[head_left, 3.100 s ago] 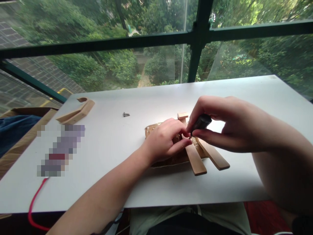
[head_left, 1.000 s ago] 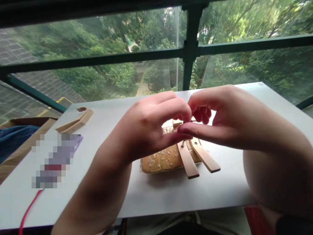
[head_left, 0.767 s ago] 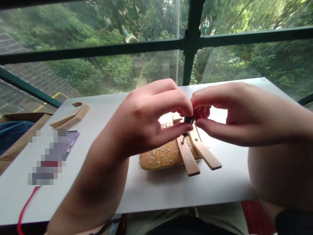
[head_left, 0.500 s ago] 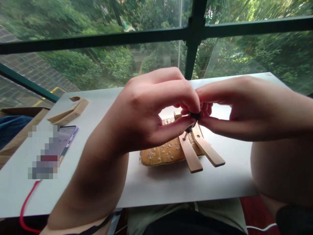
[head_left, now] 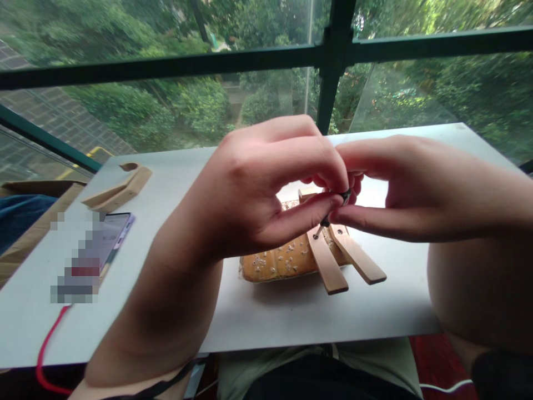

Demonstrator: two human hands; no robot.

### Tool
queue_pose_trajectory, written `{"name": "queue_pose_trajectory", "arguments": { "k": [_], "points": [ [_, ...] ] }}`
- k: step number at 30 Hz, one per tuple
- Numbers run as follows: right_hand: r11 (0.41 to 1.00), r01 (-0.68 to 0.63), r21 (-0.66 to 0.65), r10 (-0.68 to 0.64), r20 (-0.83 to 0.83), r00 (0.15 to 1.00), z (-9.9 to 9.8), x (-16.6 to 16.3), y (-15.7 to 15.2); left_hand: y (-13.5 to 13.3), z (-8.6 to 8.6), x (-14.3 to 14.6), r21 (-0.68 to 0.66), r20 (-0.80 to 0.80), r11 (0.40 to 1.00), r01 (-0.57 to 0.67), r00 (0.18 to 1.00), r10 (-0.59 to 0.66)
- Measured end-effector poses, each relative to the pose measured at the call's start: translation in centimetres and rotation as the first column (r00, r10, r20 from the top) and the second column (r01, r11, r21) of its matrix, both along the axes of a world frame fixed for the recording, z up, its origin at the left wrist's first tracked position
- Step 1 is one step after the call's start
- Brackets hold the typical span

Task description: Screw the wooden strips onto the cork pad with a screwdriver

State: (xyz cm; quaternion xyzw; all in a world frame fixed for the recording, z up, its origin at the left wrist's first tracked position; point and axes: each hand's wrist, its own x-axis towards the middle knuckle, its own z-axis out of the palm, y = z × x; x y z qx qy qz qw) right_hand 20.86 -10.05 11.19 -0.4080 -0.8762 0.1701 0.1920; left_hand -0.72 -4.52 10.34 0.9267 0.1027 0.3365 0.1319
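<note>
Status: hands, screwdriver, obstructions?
Left hand and right hand on screwdriver. Tip at left wooden strip. Strip lies across wrapped block. Fingers hide most of the screwdriver.

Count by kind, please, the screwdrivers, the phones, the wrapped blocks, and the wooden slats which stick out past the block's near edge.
Screwdriver: 1
Phone: 1
Wrapped block: 1
Wooden slats: 2
Total: 5

Daylight from the window (head_left: 425,94) leaves the left forearm (head_left: 166,305) dark and a soft shadow below the bread-like block (head_left: 270,264).
</note>
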Motion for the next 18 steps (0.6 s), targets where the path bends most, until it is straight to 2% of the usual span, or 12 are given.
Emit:
{"name": "queue_pose_trajectory", "arguments": {
  "k": [5, 11, 18],
  "points": [
    [0.997, -0.078, -0.031, 0.076, -0.044, 0.996, 0.3, 0.03, -0.1, 0.07, -0.1, 0.03, 0.018, 0.013, 1.0, 0.005, 1.0, -0.005],
    [0.998, -0.056, -0.016, 0.056, -0.01, 0.998, 0.23, 0.13, -0.13, 0.27, -0.29, 0.08, 0.072, 0.027, 0.997, 0.009, 1.0, -0.01],
    [1.0, -0.004, -0.031, 0.004, 0.007, 1.0, -0.21, 0.2, 0.18, 0.28, -0.17, 0.05, 0.068, 0.018, 0.997, 0.027, 0.999, -0.028]
  ]
}}
